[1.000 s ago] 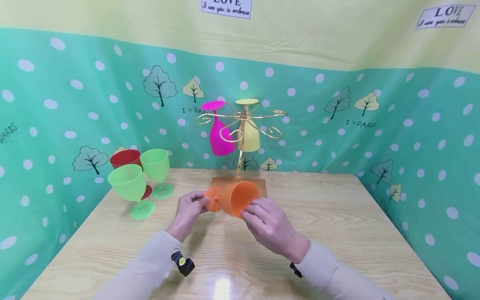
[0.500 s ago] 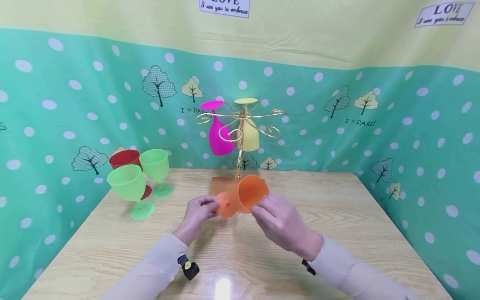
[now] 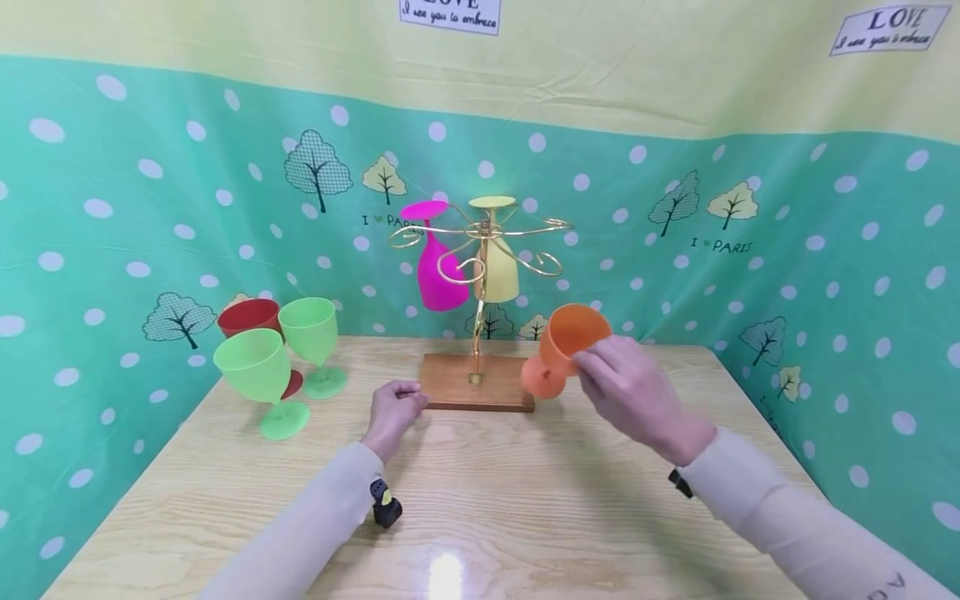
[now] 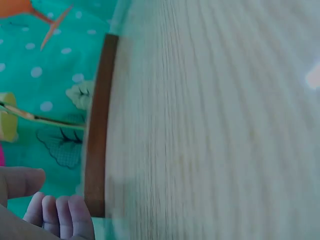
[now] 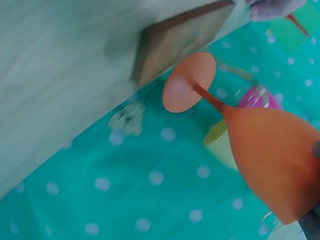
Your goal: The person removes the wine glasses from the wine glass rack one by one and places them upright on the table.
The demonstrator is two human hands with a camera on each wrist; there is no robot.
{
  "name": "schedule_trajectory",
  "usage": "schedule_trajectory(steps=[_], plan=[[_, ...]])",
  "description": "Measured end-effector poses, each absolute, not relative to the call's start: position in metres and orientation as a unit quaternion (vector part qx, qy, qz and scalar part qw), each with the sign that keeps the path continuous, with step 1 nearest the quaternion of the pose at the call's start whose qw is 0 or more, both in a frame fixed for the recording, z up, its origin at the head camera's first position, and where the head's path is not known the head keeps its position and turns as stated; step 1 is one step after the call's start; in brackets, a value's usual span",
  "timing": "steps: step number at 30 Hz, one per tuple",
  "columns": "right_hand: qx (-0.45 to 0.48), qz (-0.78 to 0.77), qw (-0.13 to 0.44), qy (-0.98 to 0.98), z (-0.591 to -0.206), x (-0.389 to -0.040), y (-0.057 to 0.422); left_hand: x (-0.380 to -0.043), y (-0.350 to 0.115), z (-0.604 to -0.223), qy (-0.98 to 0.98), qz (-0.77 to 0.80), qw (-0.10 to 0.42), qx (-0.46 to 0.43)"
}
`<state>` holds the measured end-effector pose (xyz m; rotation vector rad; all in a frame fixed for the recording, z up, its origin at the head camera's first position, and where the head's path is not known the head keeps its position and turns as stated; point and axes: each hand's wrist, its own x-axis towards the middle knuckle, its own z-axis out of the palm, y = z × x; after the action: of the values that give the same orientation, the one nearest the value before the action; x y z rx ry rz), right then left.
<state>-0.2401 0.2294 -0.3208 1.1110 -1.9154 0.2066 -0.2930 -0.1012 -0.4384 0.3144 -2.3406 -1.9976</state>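
Observation:
My right hand [image 3: 600, 367] grips the bowl of an orange plastic goblet [image 3: 564, 343], tilted in the air with its foot low, just right of the rack's wooden base [image 3: 480, 385]. The right wrist view shows the goblet's bowl [image 5: 270, 160] and round foot [image 5: 189, 82] above the base's edge [image 5: 180, 40]. My left hand [image 3: 395, 406] rests on the table at the base's front left corner with fingers [image 4: 60, 215] loosely curled and nothing in them. On the gold wire rack [image 3: 480, 242] a pink goblet [image 3: 441, 271] and a yellow goblet [image 3: 501, 273] hang upside down.
Two green goblets [image 3: 258, 371] [image 3: 311, 329] and a red one [image 3: 250, 317] stand upright at the table's back left. Teal dotted cloth walls [image 3: 825, 275] close in the wooden table [image 3: 525, 500] on three sides.
My left hand let go of the orange goblet's foot and dropped to the base's corner. My right hand carried the goblet up and to the right, uncovering the base.

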Motion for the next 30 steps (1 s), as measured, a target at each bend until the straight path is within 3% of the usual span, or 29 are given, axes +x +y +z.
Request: schedule_trajectory(steps=[12,30], plan=[[0.376,0.029,0.424,-0.823,-0.312,-0.283,0.287,-0.319,-0.101,-0.444,-0.8,-0.58,0.029,0.151],[0.213,-0.004,0.317,-0.924,-0.319,-0.326,0.354,-0.324,-0.105,-0.447,-0.833,-0.536,0.004,0.136]])
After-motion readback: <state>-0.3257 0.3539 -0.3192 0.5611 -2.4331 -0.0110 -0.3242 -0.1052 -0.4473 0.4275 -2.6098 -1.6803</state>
